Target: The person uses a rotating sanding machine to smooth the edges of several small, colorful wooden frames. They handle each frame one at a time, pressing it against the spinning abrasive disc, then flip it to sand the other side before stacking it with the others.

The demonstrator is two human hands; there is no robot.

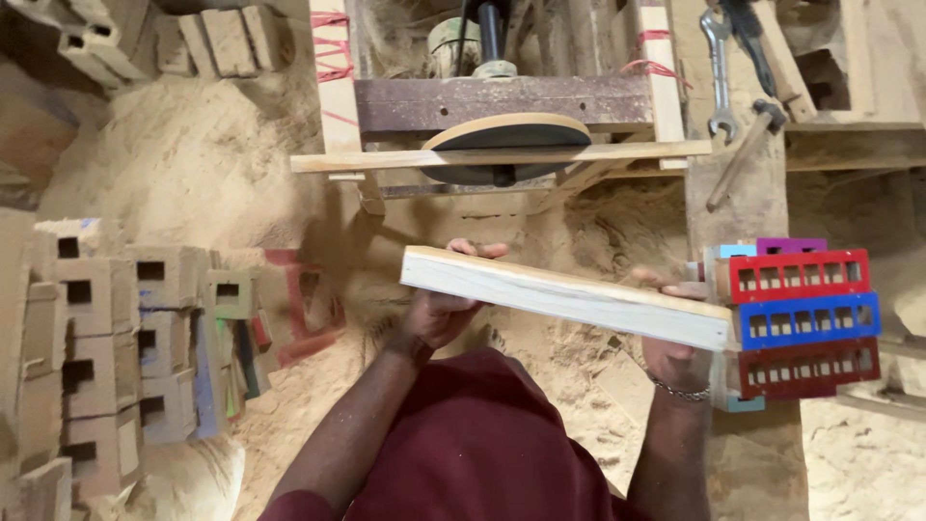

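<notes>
Nearest: maroon garment [473, 453], soft cloth, cut off by the bottom edge. Two bare forearms rising from it.

Left hand [439, 309]: closed around the near left end of a wooden plank [564, 294], fingertips curling over its far edge; palm mostly hidden behind the wood.

Right hand [675, 357]: gripping the plank near its right end, thumb showing over the top, most fingers hidden under the board; metal chain bracelet [680, 391] at the wrist.

Wooden plank: pale, planed, rectangular, clean square edges, faint grain. Held in the air in front of the body, above the sawdust floor. Long axis left to right, left end slightly higher in the picture, right end reaching the painted racks.

Painted racks [799, 318]: red, blue and dark red slotted wooden pieces, stacked, rows of small rectangular openings; purple and light blue parts behind, partly covered. Contact with the plank hard to make out.

Left side: stacked hollow wooden blocks [106, 338], raw and dusty, square holes, some painted faces half buried.

Sawdust [193, 164]: fine, tan, heaped.

Far: round sanding disc [506, 135], dark face, pale rim, lower part hidden behind a wooden rail [502, 157]. Frame uprights wrapped in red cord [331, 48]. Wrench [719, 72] and hammer [743, 154] on a board at the right.
</notes>
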